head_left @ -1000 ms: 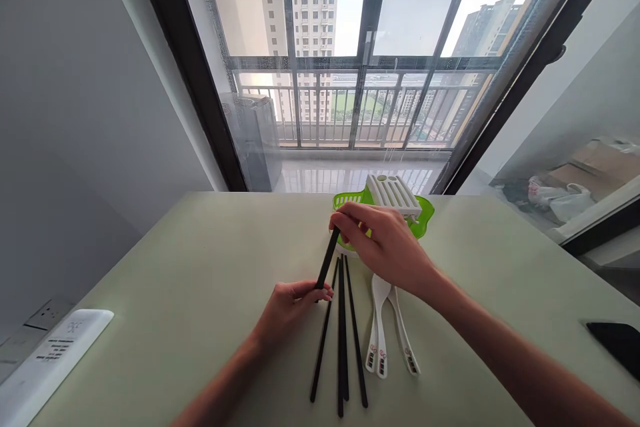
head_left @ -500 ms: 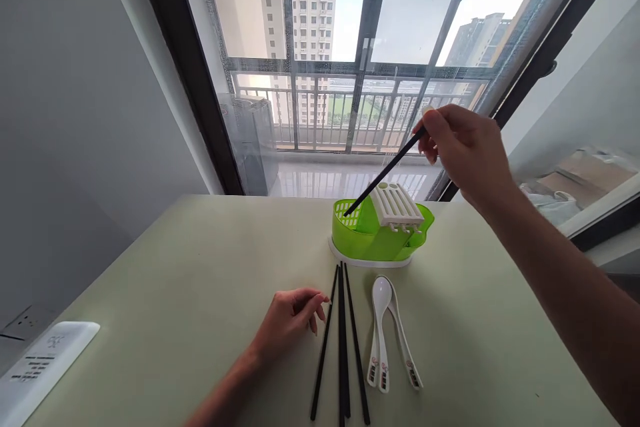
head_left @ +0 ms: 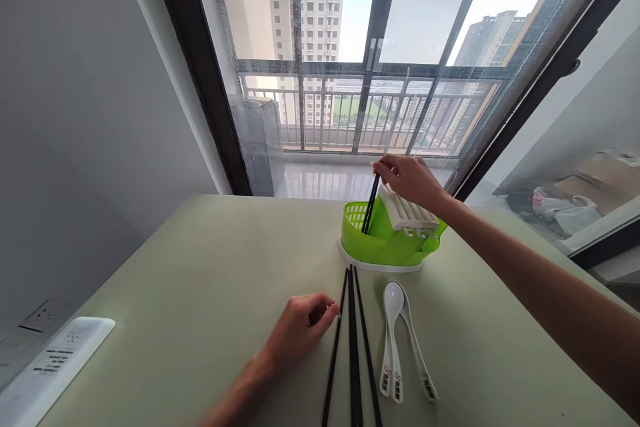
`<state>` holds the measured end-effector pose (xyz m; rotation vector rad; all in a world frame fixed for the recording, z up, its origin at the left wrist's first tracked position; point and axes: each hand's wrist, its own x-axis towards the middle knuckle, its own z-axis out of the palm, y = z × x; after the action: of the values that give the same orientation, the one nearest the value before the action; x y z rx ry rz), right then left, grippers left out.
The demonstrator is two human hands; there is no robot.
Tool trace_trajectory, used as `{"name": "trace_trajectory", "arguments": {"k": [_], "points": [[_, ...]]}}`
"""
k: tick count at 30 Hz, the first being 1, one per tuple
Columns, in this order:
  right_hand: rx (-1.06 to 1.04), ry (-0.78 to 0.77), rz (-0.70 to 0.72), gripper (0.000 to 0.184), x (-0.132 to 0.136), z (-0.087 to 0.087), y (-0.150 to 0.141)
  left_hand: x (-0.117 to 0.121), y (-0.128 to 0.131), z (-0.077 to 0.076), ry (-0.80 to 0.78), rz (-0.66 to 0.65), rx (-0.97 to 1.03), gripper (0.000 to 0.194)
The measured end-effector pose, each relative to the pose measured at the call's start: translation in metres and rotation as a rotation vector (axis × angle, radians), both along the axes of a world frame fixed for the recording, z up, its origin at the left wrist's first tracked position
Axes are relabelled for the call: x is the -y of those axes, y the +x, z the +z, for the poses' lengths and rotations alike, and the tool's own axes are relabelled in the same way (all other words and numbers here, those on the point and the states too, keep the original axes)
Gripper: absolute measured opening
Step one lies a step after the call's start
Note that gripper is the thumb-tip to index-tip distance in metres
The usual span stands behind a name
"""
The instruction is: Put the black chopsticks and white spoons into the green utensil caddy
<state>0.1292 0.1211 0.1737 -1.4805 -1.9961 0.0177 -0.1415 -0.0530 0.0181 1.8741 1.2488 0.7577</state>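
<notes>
My right hand point(head_left: 407, 177) is closed on a pair of black chopsticks point(head_left: 371, 206) near their upper ends. Their lower ends are inside the left, perforated compartment of a green plastic utensil holder point(head_left: 380, 248) with a white base and a slotted white top. On the table, my left hand point(head_left: 307, 322) has its fingers curled and thumb and forefinger close together. Its fingertips lie right beside the leftmost of several black chopsticks point(head_left: 354, 347); whether they touch it I cannot tell. To the right of these chopsticks are white spoons point(head_left: 394, 300) with printed handles, partly overlapping.
The pale green table point(head_left: 240, 260) reaches to a glass sliding door, with a balcony railing point(head_left: 320, 110) beyond. A white power strip or similar device point(head_left: 65, 357) sits at the table's left edge. Plastic bags point(head_left: 575, 214) lie behind the glass at right.
My right hand has lowered and moved left, bringing the chopsticks from above the holder down into its left compartment. The left hand's fingers have curled in more. The view has shifted slightly.
</notes>
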Motion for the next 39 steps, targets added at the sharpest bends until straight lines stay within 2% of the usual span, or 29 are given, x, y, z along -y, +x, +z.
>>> {"name": "trace_trajectory", "arguments": {"k": [2, 3, 6, 8, 11, 14, 17, 20, 24, 28, 33, 39], "points": [[-0.013, 0.019, -0.061, 0.029, 0.005, 0.001, 0.0, 0.004, 0.001, -0.004, 0.145, -0.019, -0.138, 0.024], [-0.034, 0.047, -0.096, 0.033, 0.011, 0.003, -0.001, 0.006, 0.001, -0.005, 0.206, -0.029, -0.203, 0.019], [-0.127, 0.15, -0.114, 0.041, 0.046, 0.011, -0.008, 0.012, 0.004, -0.007, 0.347, -0.061, -0.365, 0.016], [-0.172, 0.18, -0.017, 0.033, 0.076, 0.017, -0.015, 0.013, 0.005, -0.004, 0.391, -0.084, -0.446, 0.025], [-0.142, 0.118, 0.216, 0.024, 0.119, 0.021, -0.026, 0.011, 0.001, 0.005, 0.376, -0.118, -0.549, 0.037], [-0.061, 0.035, 0.419, 0.021, 0.144, 0.016, -0.033, 0.005, -0.008, 0.015, 0.33, -0.119, -0.638, 0.035], [-0.068, 0.011, 0.435, 0.022, 0.15, 0.008, -0.037, 0.003, -0.014, 0.02, 0.293, -0.105, -0.69, 0.029], [-0.094, 0.005, 0.401, 0.021, 0.148, 0.004, -0.04, 0.006, -0.011, 0.02, 0.288, -0.068, -0.703, 0.036], [-0.074, -0.031, 0.388, 0.017, 0.147, 0.009, -0.042, 0.012, 0.003, 0.019, 0.266, -0.043, -0.748, 0.05], [-0.024, -0.07, 0.374, 0.018, 0.151, 0.014, -0.04, 0.016, 0.011, 0.021, 0.211, -0.014, -0.797, 0.049], [0.08, -0.096, 0.401, 0.02, 0.155, 0.013, -0.027, 0.024, 0.017, 0.024, 0.193, 0.021, -0.869, 0.054], [0.079, -0.081, 0.372, 0.024, 0.159, 0.009, 0.002, 0.032, 0.011, 0.034, 0.189, 0.018, -0.906, 0.038]]}}
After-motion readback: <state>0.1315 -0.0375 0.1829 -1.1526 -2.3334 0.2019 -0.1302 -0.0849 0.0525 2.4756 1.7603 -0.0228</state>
